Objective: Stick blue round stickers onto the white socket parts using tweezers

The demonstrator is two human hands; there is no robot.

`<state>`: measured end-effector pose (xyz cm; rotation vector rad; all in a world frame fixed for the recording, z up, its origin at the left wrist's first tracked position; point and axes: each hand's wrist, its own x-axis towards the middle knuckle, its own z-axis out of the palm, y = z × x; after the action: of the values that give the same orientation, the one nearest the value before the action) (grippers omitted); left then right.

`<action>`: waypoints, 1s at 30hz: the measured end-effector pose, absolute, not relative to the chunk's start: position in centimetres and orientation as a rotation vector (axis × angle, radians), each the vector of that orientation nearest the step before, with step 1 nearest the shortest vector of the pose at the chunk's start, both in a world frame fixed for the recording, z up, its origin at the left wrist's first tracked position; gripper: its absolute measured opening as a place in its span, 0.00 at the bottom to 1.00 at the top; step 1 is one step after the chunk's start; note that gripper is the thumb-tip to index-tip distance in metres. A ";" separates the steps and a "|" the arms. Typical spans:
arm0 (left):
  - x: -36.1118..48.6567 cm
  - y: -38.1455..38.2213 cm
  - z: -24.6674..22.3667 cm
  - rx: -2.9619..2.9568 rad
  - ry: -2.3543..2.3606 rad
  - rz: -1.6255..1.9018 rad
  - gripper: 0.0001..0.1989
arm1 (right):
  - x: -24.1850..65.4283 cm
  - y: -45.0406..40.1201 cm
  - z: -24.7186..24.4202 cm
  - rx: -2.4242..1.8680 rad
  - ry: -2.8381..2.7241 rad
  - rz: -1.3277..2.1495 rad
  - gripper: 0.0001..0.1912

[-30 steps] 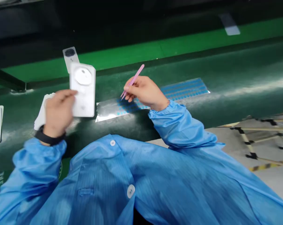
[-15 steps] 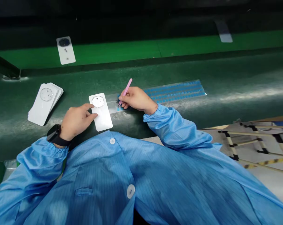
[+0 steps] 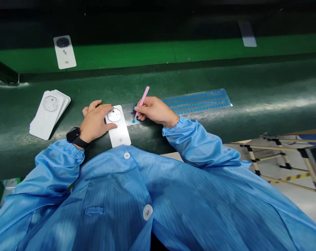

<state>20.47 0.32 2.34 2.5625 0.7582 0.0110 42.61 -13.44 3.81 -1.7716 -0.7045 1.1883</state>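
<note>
Tweezers (image 3: 143,97) at blue dots (image 3: 198,101); none I can see on the white panel (image 3: 120,135) yet.
The right hand (image 3: 154,111) pinches the tweezers over the strip (image 3: 130,118); the left hand (image 3: 96,120) lies spread on the panel, a stack (image 3: 44,122) to its left.

2 arms (image 3: 197,137) reach forward, left hand (image 3: 95,121) spread, right hand (image 3: 158,111) pinched.

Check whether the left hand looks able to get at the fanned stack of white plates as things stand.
Likely yes: the left hand has nothing visible between it and the stack to its left, though it would first have to leave the single white plate it is touching.
</note>
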 end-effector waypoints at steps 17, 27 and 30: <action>20.4 0.3 1.9 2.532 0.616 0.003 0.26 | 40.2 -9.0 4.6 -1.782 -0.804 1.174 0.20; 20.7 -0.2 2.8 2.544 0.625 -0.086 0.35 | 40.0 -9.4 4.6 -1.817 -0.825 1.163 0.18; 20.7 -0.2 2.8 2.547 0.629 -0.085 0.35 | 40.1 -9.4 4.5 -1.811 -0.839 1.151 0.18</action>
<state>20.65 -0.24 2.80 2.5468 0.6287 -0.0849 40.12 -9.42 4.47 -1.8112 -0.8391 1.1506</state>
